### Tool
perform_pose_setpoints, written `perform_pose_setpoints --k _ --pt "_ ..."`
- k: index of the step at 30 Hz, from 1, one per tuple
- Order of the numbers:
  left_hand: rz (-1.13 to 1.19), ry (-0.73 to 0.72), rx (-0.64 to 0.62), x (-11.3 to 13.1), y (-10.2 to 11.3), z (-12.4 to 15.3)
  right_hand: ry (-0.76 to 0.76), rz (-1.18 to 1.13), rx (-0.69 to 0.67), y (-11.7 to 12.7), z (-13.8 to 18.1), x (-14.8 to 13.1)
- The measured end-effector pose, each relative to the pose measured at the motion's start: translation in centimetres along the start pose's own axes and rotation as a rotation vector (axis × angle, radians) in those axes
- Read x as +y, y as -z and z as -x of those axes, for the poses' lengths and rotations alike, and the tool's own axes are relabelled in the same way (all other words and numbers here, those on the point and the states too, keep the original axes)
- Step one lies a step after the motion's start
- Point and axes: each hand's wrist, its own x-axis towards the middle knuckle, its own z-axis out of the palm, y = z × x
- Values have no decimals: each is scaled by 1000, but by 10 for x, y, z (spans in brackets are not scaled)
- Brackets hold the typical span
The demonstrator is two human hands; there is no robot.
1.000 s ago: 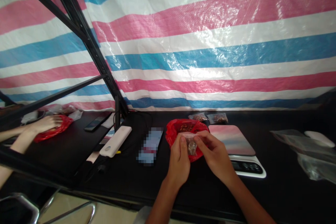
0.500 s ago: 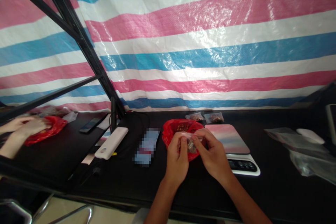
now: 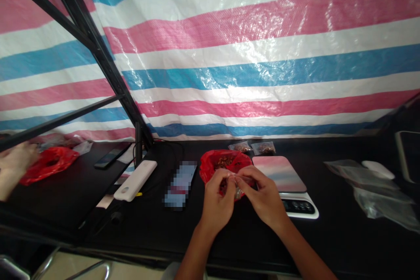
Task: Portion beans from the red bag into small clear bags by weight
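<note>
My left hand (image 3: 215, 201) and my right hand (image 3: 262, 197) meet in front of me, both pinching the top of a small clear plastic bag (image 3: 236, 183) with brown bits inside. The fingers of both hands are pressed together on it. Just behind the hands lies a red plastic bag (image 3: 213, 164), open, with more brown pieces in it. A digital kitchen scale (image 3: 285, 177) sits right beside my right hand, its platform bare. Two small filled clear bags (image 3: 252, 147) lie behind the scale near the striped tarp.
A white power bank (image 3: 134, 180) and a blurred phone (image 3: 180, 183) lie left of the red bag. Empty clear bags (image 3: 370, 183) lie at the right. Another person's hand (image 3: 13, 164) is by a second red bag (image 3: 46, 164) at the far left, behind a black metal frame (image 3: 98, 52).
My hands have drawn closer together on the small bag and now pinch its top edge. The other person's hand has pulled back from the second red bag. The view has shifted slightly right.
</note>
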Motion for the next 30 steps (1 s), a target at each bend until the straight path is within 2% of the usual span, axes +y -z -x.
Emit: perform_pose_setpoints --k 4,9,16,20,25,27,30 --pt "-99 -102 37 5 5 -1 -35 -62 -38 0 0 2" --pt "-171 -226 -47 4 14 -2 -39 -175 -70 -1 -1 5" --pt "-238 -279 -123 2 14 6 71 -81 49 0 2 -1" --pt "-294 -355 -140 6 15 6 60 -106 -11 2 3 1" --pt "-199 -303 -33 3 16 5 -228 -322 -99 -3 3 0" --pt "-159 -256 -13 2 15 4 -254 -330 -105 -6 4 -3" --pt "-100 -178 5 3 14 4 -189 -265 -89 -7 5 -6"
